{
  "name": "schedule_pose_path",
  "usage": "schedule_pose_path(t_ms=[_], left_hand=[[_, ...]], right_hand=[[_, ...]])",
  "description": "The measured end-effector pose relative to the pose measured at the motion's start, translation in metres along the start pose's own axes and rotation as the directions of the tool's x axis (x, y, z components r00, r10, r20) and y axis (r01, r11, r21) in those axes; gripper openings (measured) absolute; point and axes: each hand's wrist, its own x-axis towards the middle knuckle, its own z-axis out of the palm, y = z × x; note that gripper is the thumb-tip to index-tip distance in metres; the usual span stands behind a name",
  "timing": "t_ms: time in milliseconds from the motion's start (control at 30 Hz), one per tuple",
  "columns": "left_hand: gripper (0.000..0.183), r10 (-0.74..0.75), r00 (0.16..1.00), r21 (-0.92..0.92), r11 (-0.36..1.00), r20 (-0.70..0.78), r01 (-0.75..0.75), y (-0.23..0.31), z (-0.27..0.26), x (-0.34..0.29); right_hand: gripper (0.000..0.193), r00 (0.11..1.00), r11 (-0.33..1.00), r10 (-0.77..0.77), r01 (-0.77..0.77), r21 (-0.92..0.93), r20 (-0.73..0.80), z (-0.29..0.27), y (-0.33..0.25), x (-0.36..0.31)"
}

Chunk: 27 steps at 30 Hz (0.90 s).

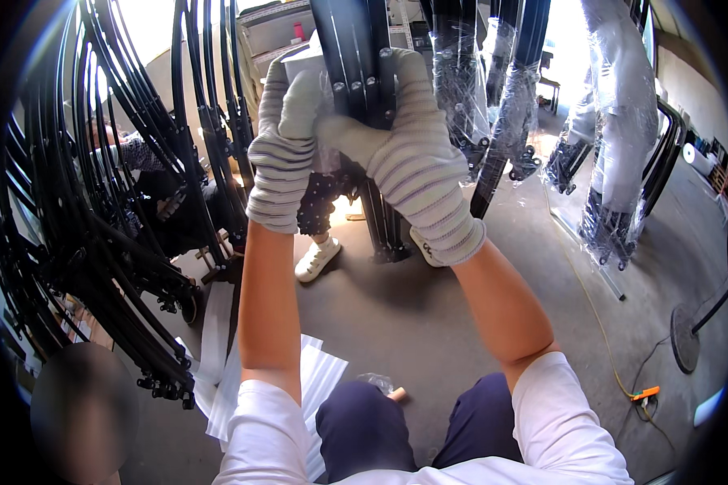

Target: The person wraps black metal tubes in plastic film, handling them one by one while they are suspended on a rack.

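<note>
Both my hands wear white knitted gloves with dark stripes and are raised in front of me. My right hand point(408, 149) is wrapped round the lower part of a bundle of black metal tubes point(354, 56) with small bolts. Close beside it, my left hand point(287, 141) is closed on a pale thing that looks like a roll of clear stretch film point(306, 58), mostly hidden by the fingers. Some clear film hangs between the left hand and the tubes. More black tubes point(380, 222) reach down below my hands.
Black curved tubes point(81, 194) stand densely at the left. Film-wrapped bundles point(615, 121) stand at the right. A person in dotted trousers point(317, 206) is just beyond my hands. White foam sheets point(315, 380) lie on the floor; an orange plug point(645, 394) and cable lie right.
</note>
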Motion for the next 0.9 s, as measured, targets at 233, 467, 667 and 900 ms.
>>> schedule_pose_path(t_ms=[233, 467, 667, 900], left_hand=[[0.042, -0.349, 0.928, -0.238, 0.898, 0.13, 0.37, 0.028, -0.006, -0.021], [0.032, -0.455, 0.883, -0.251, 0.847, 0.116, 0.469, 0.061, 0.014, -0.033], [0.039, -0.486, 0.814, -0.135, 0.827, 0.318, 0.546, 0.065, 0.024, -0.035], [0.054, -0.411, 0.813, -0.393, 0.725, 0.412, 0.565, 0.006, -0.007, -0.032]], right_hand=[[0.053, 0.998, 0.999, -0.017, 0.015, -0.035, -0.056, -0.009, 0.032, 0.01], [0.048, 0.998, 0.998, -0.057, 0.057, 0.036, 0.004, -0.015, 0.034, 0.009], [0.042, 0.977, 0.974, -0.204, 0.196, -0.111, -0.059, -0.019, 0.037, 0.007], [0.036, 0.974, 0.97, -0.214, 0.203, -0.137, -0.075, -0.016, 0.029, 0.009]])
